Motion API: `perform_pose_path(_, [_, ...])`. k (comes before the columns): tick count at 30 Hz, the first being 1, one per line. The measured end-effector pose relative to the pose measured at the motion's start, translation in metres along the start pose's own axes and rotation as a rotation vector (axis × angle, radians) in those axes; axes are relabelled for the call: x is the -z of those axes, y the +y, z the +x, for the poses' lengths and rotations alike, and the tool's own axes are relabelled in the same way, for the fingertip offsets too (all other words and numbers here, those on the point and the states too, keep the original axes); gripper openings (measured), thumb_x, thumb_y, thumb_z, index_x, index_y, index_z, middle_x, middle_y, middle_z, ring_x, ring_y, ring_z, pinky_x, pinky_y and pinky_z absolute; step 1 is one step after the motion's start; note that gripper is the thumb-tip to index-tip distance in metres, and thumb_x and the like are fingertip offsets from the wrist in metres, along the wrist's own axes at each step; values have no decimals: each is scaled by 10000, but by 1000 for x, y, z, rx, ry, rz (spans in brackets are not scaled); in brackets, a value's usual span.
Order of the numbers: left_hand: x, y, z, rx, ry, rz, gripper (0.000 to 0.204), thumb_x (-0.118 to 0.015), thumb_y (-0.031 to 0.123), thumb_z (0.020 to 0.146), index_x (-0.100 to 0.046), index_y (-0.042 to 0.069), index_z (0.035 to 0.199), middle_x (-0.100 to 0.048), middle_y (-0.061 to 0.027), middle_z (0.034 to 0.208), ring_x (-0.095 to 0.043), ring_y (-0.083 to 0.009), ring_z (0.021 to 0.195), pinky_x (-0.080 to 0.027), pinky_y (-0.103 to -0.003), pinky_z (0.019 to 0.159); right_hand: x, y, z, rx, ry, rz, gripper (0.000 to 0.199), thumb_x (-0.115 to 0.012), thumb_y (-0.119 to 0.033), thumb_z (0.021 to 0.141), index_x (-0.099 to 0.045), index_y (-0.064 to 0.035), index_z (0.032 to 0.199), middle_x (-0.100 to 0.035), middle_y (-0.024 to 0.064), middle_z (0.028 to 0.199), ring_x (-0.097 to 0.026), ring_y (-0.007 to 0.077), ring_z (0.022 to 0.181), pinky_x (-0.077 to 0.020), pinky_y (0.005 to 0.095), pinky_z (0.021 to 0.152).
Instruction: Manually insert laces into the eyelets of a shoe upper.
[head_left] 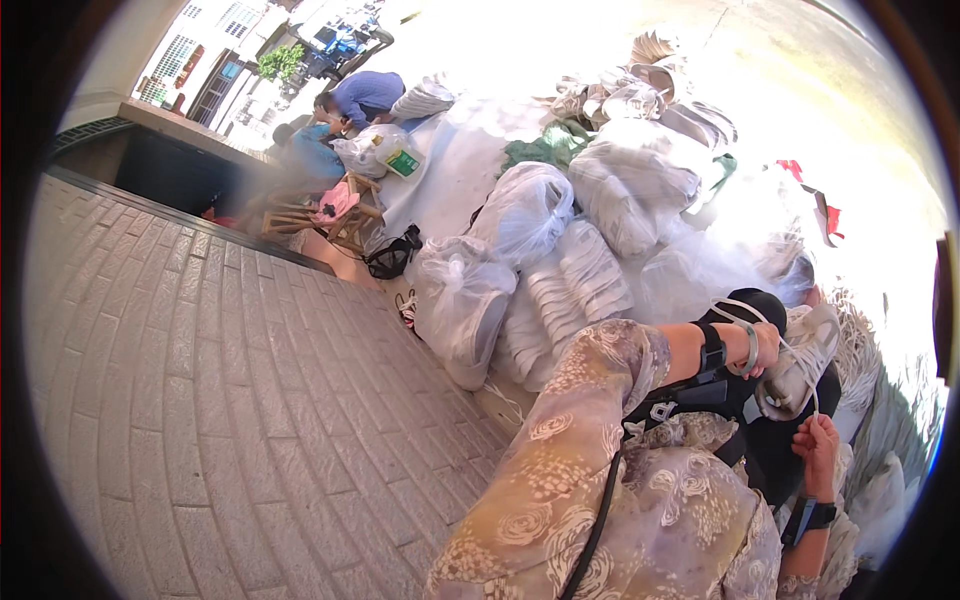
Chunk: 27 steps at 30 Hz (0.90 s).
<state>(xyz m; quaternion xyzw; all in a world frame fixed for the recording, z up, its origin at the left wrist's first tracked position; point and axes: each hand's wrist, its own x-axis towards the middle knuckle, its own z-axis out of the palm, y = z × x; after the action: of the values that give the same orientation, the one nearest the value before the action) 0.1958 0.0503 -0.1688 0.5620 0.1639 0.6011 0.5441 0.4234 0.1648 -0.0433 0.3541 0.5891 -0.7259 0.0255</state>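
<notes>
A white shoe (803,368) rests on my dark-trousered lap, with a white shoelace (797,352) running across it. My left hand (764,350) is closed at the shoe's near side, gripping the lace, a loop of which rises above the wrist. Just below the shoe, my right hand (818,450) pinches the lower end of the same lace, which is drawn taut up to the shoe. Both wrists carry black straps, and a pale bangle circles the left one. The left fingertips are partly hidden.
Stacked white shoes (575,285) and stuffed clear plastic bags (465,300) lie ahead and to my left. Bundled laces (855,335) hang at the right. Farther off, a person in blue (365,97) bends near a wooden stool (345,215). A brick-patterned wall (250,400) fills the left.
</notes>
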Motion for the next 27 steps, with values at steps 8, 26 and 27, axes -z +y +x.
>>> perform_pose_path(8, [-45, 81, 80, 993, 898, 403, 168, -479, 106, 838, -543, 7, 719, -578, -91, 579, -552, -166, 404, -494, -294, 375, 0, -14, 9, 89, 277, -7, 152, -621, -241, 810, -654, -96, 839, -524, -77, 701, -442, 24, 644, -350, 213, 564])
perform_pose_path(26, [-82, 86, 78, 809, 447, 794, 159, -595, 110, 757, -540, 33, 630, -495, -29, 541, -440, -128, 482, -390, -243, 493, -2, 21, 49, 365, 439, 261, 88, -587, -26, 804, -553, -57, 728, -543, -18, 649, -492, 37, 581, -414, 185, 532])
perform_pose_path(27, [-83, 83, 85, 721, 282, 975, 145, -616, 105, 715, -539, 26, 621, -467, -49, 527, -416, -152, 496, -378, -262, 513, 0, 22, 51, 362, 445, 271, 88, -587, -26, 804, -553, -57, 728, -543, -18, 649, -492, 37, 581, -414, 185, 532])
